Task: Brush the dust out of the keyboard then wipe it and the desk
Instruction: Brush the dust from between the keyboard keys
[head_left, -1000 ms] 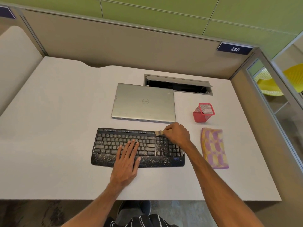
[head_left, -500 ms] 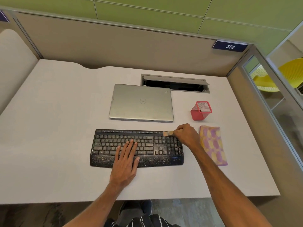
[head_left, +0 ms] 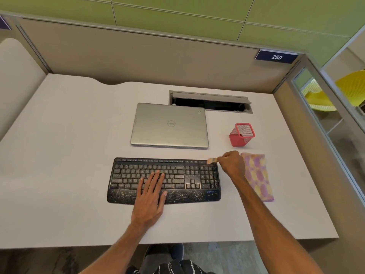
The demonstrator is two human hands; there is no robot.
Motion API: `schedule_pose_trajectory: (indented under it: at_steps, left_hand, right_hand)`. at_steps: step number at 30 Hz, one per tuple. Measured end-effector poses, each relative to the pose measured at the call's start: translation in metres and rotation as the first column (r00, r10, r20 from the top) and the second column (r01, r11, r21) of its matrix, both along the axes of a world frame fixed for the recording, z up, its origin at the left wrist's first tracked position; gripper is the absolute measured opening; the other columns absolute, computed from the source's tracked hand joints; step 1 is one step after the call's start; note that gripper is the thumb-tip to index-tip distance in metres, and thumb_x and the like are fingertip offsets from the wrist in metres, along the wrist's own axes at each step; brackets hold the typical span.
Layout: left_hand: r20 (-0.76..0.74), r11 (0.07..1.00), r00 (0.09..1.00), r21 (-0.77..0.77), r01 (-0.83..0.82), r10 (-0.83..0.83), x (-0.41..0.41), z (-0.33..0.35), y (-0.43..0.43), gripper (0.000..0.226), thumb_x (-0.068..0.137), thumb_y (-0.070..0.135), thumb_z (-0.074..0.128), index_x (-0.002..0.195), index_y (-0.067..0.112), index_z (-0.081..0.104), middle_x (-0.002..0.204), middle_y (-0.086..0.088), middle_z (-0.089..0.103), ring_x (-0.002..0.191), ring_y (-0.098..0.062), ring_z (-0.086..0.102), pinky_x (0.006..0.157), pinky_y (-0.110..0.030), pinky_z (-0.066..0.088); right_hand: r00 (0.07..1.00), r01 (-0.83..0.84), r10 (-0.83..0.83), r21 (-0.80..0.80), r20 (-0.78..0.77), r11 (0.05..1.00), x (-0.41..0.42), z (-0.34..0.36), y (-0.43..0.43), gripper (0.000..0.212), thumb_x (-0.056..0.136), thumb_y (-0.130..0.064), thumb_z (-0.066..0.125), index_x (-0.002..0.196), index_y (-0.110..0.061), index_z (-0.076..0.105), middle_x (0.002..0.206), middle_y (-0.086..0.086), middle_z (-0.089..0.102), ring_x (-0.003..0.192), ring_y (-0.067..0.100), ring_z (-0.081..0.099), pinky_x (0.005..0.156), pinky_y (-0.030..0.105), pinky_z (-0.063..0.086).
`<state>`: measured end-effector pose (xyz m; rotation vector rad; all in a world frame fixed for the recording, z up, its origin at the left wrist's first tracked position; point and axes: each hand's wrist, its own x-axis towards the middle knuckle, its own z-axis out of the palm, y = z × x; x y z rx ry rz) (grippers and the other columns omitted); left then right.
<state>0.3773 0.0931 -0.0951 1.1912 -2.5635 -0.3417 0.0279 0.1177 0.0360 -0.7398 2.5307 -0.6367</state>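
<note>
Head cam view: the keyboard (head_left: 177, 177) sits mid-desk (head_left: 69, 155), just in front of a closed laptop (head_left: 169, 125), with dust speckled over the keys and palm rest, so I'd say this is the brushing step. The left hand (head_left: 150, 198) lies flat on the keys, fingers straight and close together, while the right hand (head_left: 232, 165) pinches a small brush (head_left: 212, 160) at the far right corner above the numpad; the bristles maybe touch it, hard to tell. The next move probably calls for sweeps across the rows, and the cloth (head_left: 258, 177) lying just right of the keyboard is for the wipe later.
</note>
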Motion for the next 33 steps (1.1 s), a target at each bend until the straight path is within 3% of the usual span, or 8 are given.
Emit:
schedule_pose_trajectory:
  at_steps: [4, 6, 13, 20, 23, 27, 30, 33]
  left_hand:
    - [-0.004, 1.0, 1.0, -0.007, 0.002, -0.002, 0.0, 0.001, 0.0, 0.068, 0.116, 0.045, 0.033, 0.176, 0.018, 0.02, 0.184, -0.003, 0.015, 0.171, -0.022, 0.011, 0.136, -0.061, 0.012]
    - [-0.007, 1.0, 1.0, -0.003, 0.002, -0.003, 0.0, 0.001, 0.001, 0.068, 0.115, 0.045, 0.034, 0.176, 0.018, 0.02, 0.184, -0.003, 0.015, 0.17, -0.022, 0.012, 0.136, -0.062, 0.012]
    - [0.0, 1.0, 1.0, -0.002, -0.001, 0.001, 0.0, 0.001, 0.001, 0.068, 0.115, 0.046, 0.035, 0.176, 0.019, 0.02, 0.184, -0.003, 0.015, 0.17, -0.022, 0.012, 0.136, -0.061, 0.012]
    - [0.0, 1.0, 1.0, -0.003, 0.004, -0.004, 0.001, -0.001, 0.001, 0.068, 0.115, 0.045, 0.037, 0.176, 0.019, 0.021, 0.184, -0.003, 0.016, 0.17, -0.022, 0.012, 0.136, -0.061, 0.012]
    - [-0.002, 1.0, 1.0, -0.006, 0.003, -0.003, 0.001, 0.001, 0.0, 0.067, 0.115, 0.045, 0.034, 0.176, 0.019, 0.022, 0.184, -0.003, 0.016, 0.17, -0.022, 0.012, 0.136, -0.061, 0.012]
    - [-0.003, 1.0, 1.0, 0.0, 0.007, -0.007, 0.001, 0.001, 0.0, 0.067, 0.115, 0.046, 0.032, 0.176, 0.019, 0.02, 0.184, -0.003, 0.016, 0.17, -0.022, 0.012, 0.136, -0.062, 0.013]
    - [-0.003, 1.0, 1.0, 0.0, 0.005, -0.005, 0.001, 0.0, 0.001, 0.067, 0.115, 0.046, 0.032, 0.176, 0.019, 0.019, 0.184, -0.003, 0.015, 0.171, -0.021, 0.011, 0.136, -0.062, 0.013]
    - [-0.004, 1.0, 1.0, -0.002, 0.007, -0.007, 0.001, 0.001, 0.0, 0.067, 0.116, 0.046, 0.032, 0.176, 0.018, 0.02, 0.184, -0.003, 0.016, 0.17, -0.021, 0.011, 0.136, -0.062, 0.014]
  right_hand:
    - [0.998, -0.018, 0.024, -0.087, 0.061, 0.996, -0.001, 0.002, -0.001, 0.023, 0.087, -0.034, 0.072, 0.1, -0.019, 0.082, 0.097, -0.002, 0.079, 0.089, 0.017, 0.071, 0.08, 0.032, 0.055]
    - [0.99, -0.102, 0.105, -0.038, 0.093, 0.994, 0.005, 0.0, -0.002, 0.02, 0.085, -0.035, 0.073, 0.096, -0.022, 0.082, 0.094, -0.005, 0.078, 0.088, 0.016, 0.071, 0.08, 0.034, 0.057]
    - [0.988, 0.048, -0.037, 0.073, -0.153, 0.996, -0.001, 0.003, 0.008, 0.021, 0.09, -0.034, 0.07, 0.102, -0.019, 0.08, 0.098, 0.003, 0.078, 0.085, 0.025, 0.068, 0.07, 0.028, 0.044]
    - [0.992, -0.095, 0.095, 0.003, 0.08, 0.995, -0.006, -0.003, 0.012, 0.018, 0.087, -0.036, 0.072, 0.094, -0.022, 0.082, 0.091, -0.005, 0.078, 0.085, 0.016, 0.071, 0.079, 0.036, 0.059]
    - [1.0, -0.018, 0.017, 0.058, 0.02, 0.998, -0.015, -0.004, 0.024, 0.019, 0.09, -0.032, 0.07, 0.096, -0.02, 0.083, 0.091, -0.003, 0.078, 0.082, 0.018, 0.069, 0.071, 0.031, 0.051]
    - [0.997, 0.059, -0.059, -0.001, -0.052, 0.998, -0.026, 0.001, 0.031, 0.022, 0.093, -0.031, 0.069, 0.104, -0.016, 0.082, 0.103, 0.001, 0.078, 0.087, 0.021, 0.066, 0.075, 0.031, 0.047]
    - [0.999, 0.029, -0.026, -0.069, 0.041, 0.997, -0.021, 0.001, 0.027, 0.02, 0.091, -0.032, 0.073, 0.101, -0.017, 0.082, 0.099, -0.001, 0.079, 0.087, 0.018, 0.069, 0.077, 0.032, 0.052]
    - [0.999, -0.032, 0.031, 0.032, 0.036, 0.999, -0.014, 0.0, 0.027, 0.016, 0.088, -0.034, 0.071, 0.094, -0.023, 0.082, 0.093, -0.004, 0.078, 0.084, 0.016, 0.069, 0.074, 0.033, 0.055]
